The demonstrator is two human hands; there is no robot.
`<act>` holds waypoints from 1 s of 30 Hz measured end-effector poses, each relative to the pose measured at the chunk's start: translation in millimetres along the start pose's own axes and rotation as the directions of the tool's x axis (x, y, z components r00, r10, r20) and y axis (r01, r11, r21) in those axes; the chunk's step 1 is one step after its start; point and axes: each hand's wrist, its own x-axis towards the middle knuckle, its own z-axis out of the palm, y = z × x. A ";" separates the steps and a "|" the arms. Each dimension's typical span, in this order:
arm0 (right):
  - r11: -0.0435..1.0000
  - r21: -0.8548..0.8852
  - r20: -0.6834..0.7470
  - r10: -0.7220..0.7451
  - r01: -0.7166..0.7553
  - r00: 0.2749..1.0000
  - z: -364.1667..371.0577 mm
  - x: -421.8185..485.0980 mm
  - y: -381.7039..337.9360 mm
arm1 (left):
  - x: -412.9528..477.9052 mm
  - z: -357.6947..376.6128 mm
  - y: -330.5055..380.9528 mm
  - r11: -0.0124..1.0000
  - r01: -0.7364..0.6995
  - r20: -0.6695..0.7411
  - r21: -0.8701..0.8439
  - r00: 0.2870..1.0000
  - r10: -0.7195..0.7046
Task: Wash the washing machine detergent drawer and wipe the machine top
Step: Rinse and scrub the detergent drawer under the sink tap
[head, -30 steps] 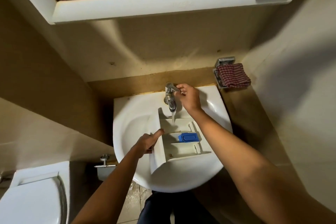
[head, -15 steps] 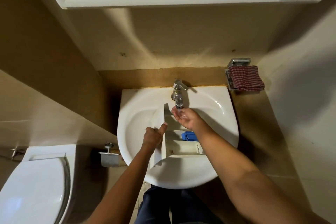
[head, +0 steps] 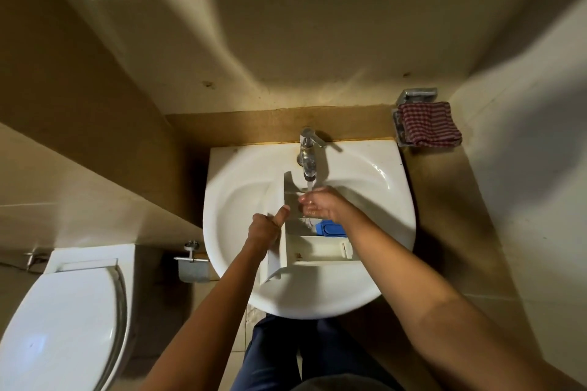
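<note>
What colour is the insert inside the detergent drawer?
The insert is blue, clearest in the head view.

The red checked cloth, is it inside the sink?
No, the red checked cloth rests on a metal holder on the wall, to the right of the sink.

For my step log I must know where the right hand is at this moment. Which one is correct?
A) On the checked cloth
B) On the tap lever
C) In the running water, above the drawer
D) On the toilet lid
C: the right hand lies open in the stream from the tap, above the detergent drawer in the sink.
</note>
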 end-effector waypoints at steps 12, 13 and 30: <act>0.771 0.628 0.094 0.058 -0.104 0.994 3.9 7.2 -16.2 | 4.2 1.5 0.4 0.998 -0.009 0.017 0.059 1.000 0.008; 0.841 0.533 0.124 0.032 -0.094 0.992 4.6 5.6 -13.8 | 4.2 1.6 0.3 0.998 -0.011 0.016 0.058 1.000 0.011; 0.744 -0.600 0.008 -0.363 0.295 0.932 -23.8 8.8 40.8 | -0.5 0.3 2.3 1.000 0.012 0.033 0.017 0.999 -0.013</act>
